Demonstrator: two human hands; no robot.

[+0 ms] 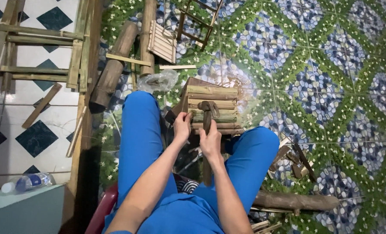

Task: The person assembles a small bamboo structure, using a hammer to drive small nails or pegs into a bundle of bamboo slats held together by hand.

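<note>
Resting between the knees, a slatted bamboo stool (212, 106) leans toward the person so its slats face up. The right hand (210, 141) is clenched around a hammer (207, 130), head on the slats. The left hand (182, 126) pinches the stool's near edge, perhaps steadying a nail. Logs (113, 67), a plastic bag (158, 81) and offcuts (293, 160) crowd the floor (331, 86).

One hammer (207, 113). One slat box (212, 109). Two hands (182, 127) (210, 143). Two logs (113, 65) (295, 201). One water bottle (26, 182). One plastic bag (158, 81). Two little stools (162, 42) (197, 21).
</note>
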